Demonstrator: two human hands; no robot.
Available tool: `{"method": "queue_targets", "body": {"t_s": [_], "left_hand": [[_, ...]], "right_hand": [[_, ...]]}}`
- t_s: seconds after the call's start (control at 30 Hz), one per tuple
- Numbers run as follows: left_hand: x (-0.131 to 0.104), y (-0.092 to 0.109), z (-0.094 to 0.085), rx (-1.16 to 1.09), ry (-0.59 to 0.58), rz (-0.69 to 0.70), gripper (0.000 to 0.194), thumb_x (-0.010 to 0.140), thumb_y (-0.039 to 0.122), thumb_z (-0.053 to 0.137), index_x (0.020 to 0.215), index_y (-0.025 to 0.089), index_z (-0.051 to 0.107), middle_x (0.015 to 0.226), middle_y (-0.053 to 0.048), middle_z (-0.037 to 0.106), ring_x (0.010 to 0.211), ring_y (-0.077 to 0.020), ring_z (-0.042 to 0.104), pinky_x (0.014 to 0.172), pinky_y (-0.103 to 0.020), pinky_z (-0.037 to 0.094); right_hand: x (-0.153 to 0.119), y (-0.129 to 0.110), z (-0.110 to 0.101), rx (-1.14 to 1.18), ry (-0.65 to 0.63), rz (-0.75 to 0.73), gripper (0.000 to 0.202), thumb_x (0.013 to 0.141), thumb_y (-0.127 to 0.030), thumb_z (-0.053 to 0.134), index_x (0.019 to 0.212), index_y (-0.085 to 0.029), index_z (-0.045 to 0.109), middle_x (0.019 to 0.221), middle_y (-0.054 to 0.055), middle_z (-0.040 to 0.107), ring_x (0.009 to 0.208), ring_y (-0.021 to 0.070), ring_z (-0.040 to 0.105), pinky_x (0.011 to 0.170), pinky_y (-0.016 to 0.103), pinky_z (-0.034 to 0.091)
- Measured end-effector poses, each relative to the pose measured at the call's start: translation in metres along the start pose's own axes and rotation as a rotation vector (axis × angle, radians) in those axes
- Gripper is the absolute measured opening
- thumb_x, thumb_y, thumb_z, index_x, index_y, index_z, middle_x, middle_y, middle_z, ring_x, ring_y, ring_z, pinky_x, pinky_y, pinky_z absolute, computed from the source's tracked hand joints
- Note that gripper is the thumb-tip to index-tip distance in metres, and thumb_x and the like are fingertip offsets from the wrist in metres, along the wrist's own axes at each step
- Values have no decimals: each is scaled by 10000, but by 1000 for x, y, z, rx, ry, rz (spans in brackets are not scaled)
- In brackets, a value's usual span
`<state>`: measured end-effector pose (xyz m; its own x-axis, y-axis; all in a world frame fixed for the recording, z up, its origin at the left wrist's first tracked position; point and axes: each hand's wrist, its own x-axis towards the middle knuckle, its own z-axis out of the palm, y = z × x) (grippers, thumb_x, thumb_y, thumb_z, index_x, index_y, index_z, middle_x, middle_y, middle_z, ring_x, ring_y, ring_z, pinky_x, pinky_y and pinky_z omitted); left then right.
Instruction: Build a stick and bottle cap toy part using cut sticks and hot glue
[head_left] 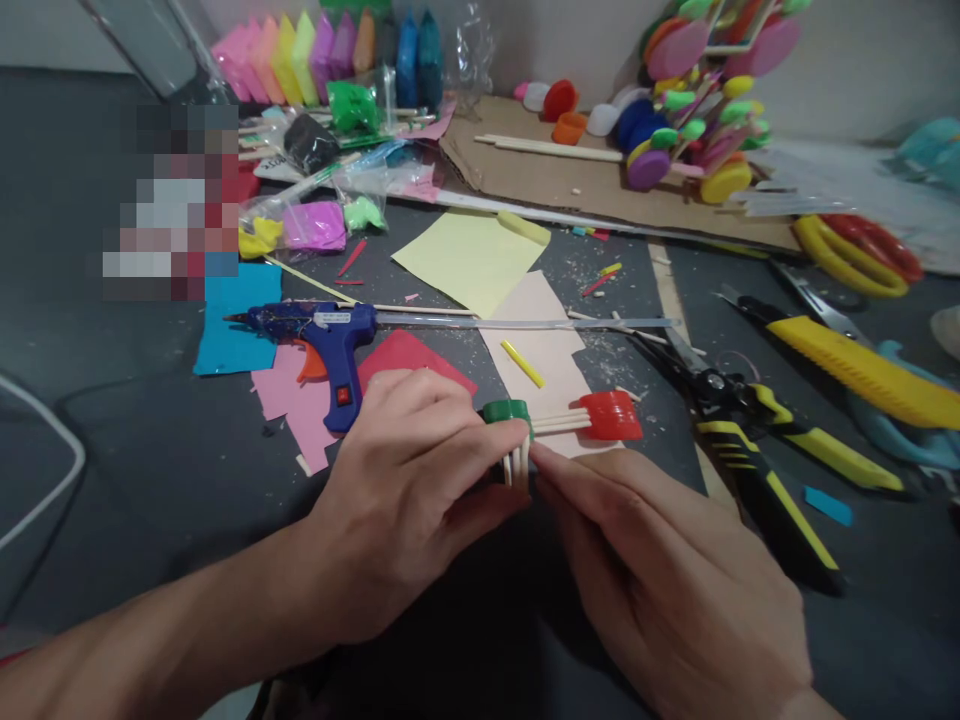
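I had left hand [412,475] pinching the short sticks [517,463] between thumb and forefinger, next to the green cap [506,410]. Right hand [667,555] fingertips bunched close beside; I couldn't tell what they gripped. Longer sticks [562,421] ran to the red cap [611,415], over pale pink paper [538,300].

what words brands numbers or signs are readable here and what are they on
No text can be read with certainty.
Glue gun, white label: print too small and blurred.
Red switch: any marking too small to read.
White strip, upper left: dark marks, possibly characters, too blurred.
Green piece and red piece: no writing visible.
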<state>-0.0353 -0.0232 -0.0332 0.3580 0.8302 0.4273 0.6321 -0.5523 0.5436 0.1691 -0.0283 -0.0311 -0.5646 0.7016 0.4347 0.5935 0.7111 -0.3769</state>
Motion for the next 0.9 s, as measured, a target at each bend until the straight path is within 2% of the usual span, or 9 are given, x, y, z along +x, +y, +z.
{"method": "queue_targets", "body": {"t_s": [0.17, 0.33, 0.43, 0.53, 0.63, 0.77, 0.9], "left_hand": [[1, 0, 1, 10, -4, 4, 158, 952, 289, 654, 1024, 148, 667, 728, 3, 675, 769, -178, 597, 770, -348, 441], [-1, -1, 2, 3, -31, -12, 167, 972, 307, 623, 1035, 159, 666, 727, 7, 686, 765, -173, 609, 771, -347, 454], [-1, -1, 1, 19, -42, -23, 175, 965, 316, 635, 1060, 174, 673, 744, 6, 689, 795, -180, 607, 782, -358, 437], [1, -1, -4, 62, -30, -51, 200, 946, 335, 659, 1082, 192, 688, 775, -1, 696, 833, -200, 600, 800, -388, 402], [5, -1, -10, 86, 2, -87, 243, 927, 390, 675, 1064, 192, 702, 766, -10, 686, 837, -218, 588, 778, -396, 397], [6, 0, -15, 62, 50, -88, 233, 904, 350, 713, 1067, 185, 693, 742, 0, 659, 830, -213, 578, 773, -385, 404], [3, 2, -15, 63, 53, -57, 205, 911, 319, 706, 1068, 189, 685, 765, 3, 665, 842, -206, 582, 797, -379, 400]], "right_hand": [[1, 1, 2, 17, -33, -10, 215, 992, -62, 517, 1186, -86, 608, 875, 87, 690, 763, 159, 653, 639, 272, 486], [3, -1, 5, 21, -37, 12, 220, 992, -64, 511, 1183, -147, 581, 845, 61, 679, 710, 161, 639, 598, 281, 472], [4, 1, 2, 13, -49, 11, 209, 990, -78, 516, 1172, -147, 594, 874, 64, 681, 738, 160, 644, 625, 279, 480], [7, 9, -4, -34, 21, 43, 261, 962, -77, 579, 1211, -150, 613, 951, 66, 681, 816, 156, 648, 692, 276, 485], [11, 19, -6, -186, 44, 60, 230, 946, -114, 623, 1168, -156, 667, 1029, 115, 658, 910, 232, 609, 753, 351, 482], [17, 29, -3, -345, -78, 9, 153, 962, -176, 598, 1065, -156, 709, 1231, 187, 604, 1152, 383, 523, 907, 530, 454], [23, 33, -5, -393, -159, -17, 156, 975, -167, 552, 978, -152, 708, 1226, 177, 612, 1178, 390, 504, 921, 544, 449]]}}
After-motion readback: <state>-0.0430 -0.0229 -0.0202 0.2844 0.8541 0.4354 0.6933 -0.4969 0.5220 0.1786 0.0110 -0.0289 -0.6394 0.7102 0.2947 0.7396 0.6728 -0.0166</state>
